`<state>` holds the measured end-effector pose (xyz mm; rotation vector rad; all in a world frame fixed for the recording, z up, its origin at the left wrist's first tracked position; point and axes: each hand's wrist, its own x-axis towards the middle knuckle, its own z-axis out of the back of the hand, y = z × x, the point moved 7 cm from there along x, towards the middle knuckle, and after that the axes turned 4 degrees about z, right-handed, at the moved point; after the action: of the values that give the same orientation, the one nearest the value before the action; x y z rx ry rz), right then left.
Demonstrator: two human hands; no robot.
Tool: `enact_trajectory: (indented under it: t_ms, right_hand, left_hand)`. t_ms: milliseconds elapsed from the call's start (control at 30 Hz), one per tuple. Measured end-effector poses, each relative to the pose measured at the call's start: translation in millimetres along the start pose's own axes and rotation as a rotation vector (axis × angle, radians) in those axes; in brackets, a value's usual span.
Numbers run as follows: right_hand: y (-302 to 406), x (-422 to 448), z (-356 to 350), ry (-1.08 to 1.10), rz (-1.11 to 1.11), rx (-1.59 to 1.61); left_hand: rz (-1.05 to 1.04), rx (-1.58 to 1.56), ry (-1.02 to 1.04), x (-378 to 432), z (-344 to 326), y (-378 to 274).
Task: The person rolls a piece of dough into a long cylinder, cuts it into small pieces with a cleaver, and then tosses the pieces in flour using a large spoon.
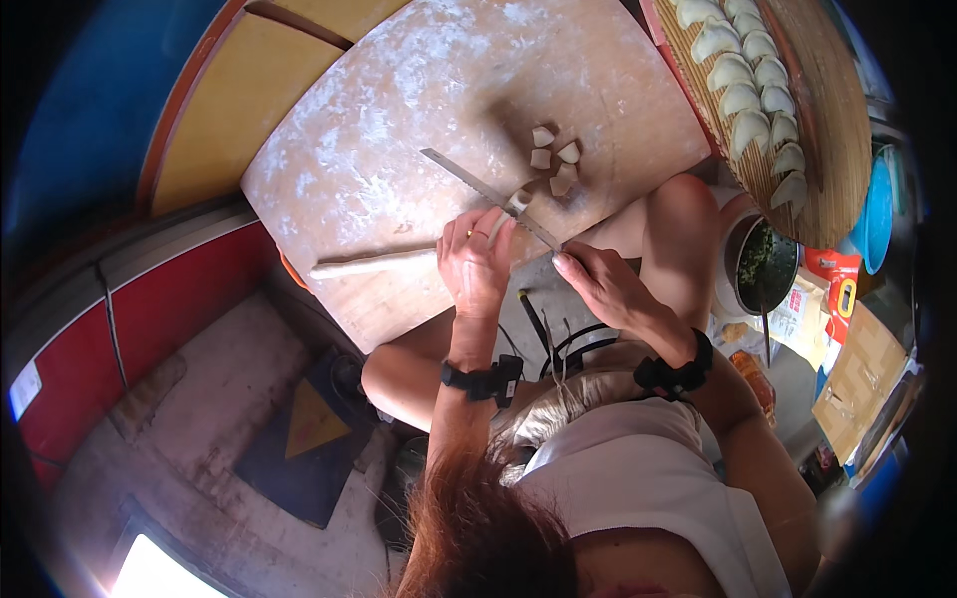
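A long rope of dough (pixel 377 264) lies along the near part of a floured wooden board (pixel 359 149). My left hand (pixel 475 258) grips this rope near its right end, fingers curled over it. In my right hand (pixel 609 284) is the handle of a knife with a long, narrow blade (pixel 467 178). The blade slants across the rope's end, just beyond my left fingertips. A short dough piece (pixel 519 199) sits against the blade's far side; whether it is fully severed I cannot tell. Several cut dough pieces (pixel 540 158) are scattered on the board farther right.
At upper right, a round tray (pixel 830 142) carries rows of folded dumplings (pixel 736 99). Below it stands a metal pot of green filling (pixel 764 261) with a utensil in it. A blue basin (pixel 876 217), a red package (pixel 834 288) and cardboard (pixel 860 381) crowd the right side.
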<state>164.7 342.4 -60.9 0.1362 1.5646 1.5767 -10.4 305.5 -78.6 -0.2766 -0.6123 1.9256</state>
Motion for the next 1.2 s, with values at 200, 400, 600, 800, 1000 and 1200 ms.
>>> enact_trajectory:
  t_ms: [200, 400, 600, 800, 1000, 1200]
  right_hand:
    - [-2.3, 5.8, 1.9, -0.016, 0.027, -0.015]
    - [-2.2, 11.6, 2.0, 0.037, 0.001, -0.056]
    - [-2.7, 26.6, -0.3, 0.057, 0.007, -0.113]
    - [-11.2, 37.2, 29.6, -0.007, 0.057, -0.027]
    - [18.1, 11.6, 37.6, -0.020, 0.073, 0.013]
    - [6.7, -5.6, 16.0, 0.021, -0.005, -0.037]
  left_hand:
    - [0.004, -0.016, 0.020, 1.2, -0.8, 0.6]
    - [0.010, -0.018, 0.014, -0.1, -2.1, 3.9]
    - [0.002, -0.033, 0.025, -0.2, 3.9, 0.8]
    - [-0.043, 0.024, 0.170, -6.1, 25.4, 20.7]
    - [0.008, -0.023, 0.047, -4.4, 10.2, 4.0]
    - [0.004, -0.013, 0.022, -13.8, 2.6, -14.5]
